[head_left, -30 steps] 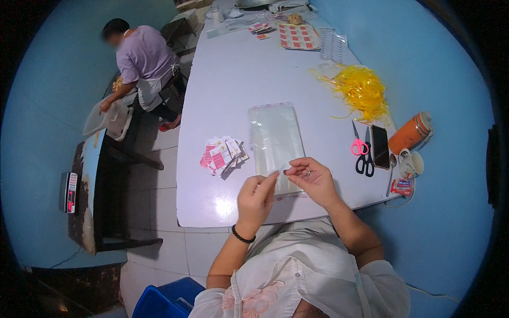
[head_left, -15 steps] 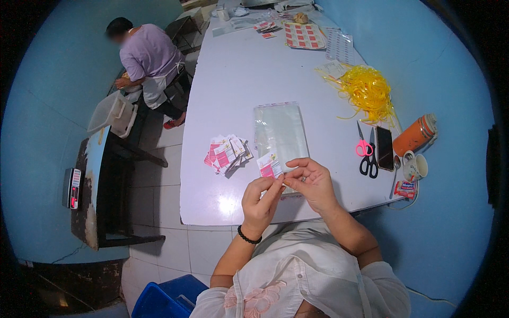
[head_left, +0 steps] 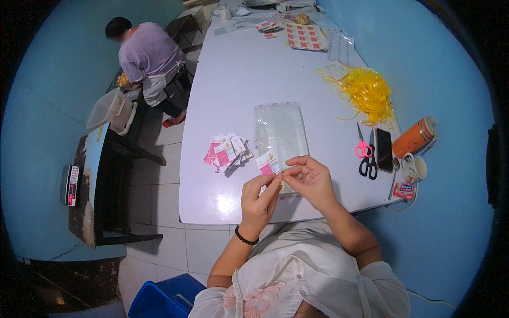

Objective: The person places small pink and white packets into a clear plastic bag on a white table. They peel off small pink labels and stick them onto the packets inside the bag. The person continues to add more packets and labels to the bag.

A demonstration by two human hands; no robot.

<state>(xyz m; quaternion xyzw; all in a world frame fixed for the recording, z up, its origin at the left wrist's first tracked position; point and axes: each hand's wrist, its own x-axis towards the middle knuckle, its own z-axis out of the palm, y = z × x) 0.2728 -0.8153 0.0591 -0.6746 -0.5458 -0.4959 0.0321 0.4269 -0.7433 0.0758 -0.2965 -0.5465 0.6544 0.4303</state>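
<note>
Near the front of the table, my left hand (head_left: 259, 199) is closed in a pinch on a small white and pink printed label (head_left: 268, 161). My right hand (head_left: 312, 183) has thumb and forefinger pressed together at the label's lower right corner, against the left fingertips. Exactly what the right fingertips grip there is too small to see. Beneath and beyond the hands lies a stack of clear plastic bags (head_left: 281, 127), its near end partly covered. A loose pile of similar labels (head_left: 228, 153) sits left of the bags.
To the right lie yellow ribbons (head_left: 366, 93), pink scissors (head_left: 363, 149), black scissors (head_left: 368, 167), a phone (head_left: 384, 151), an orange container (head_left: 416, 135), a mug (head_left: 414, 168) and a spoon (head_left: 394, 177). Label sheets (head_left: 306, 37) rest farther back. Another person (head_left: 151, 53) sits at far left.
My hands stay pinched together at the label with only slight shifts of the fingers. The label has tilted a little. The other person's arm has moved.
</note>
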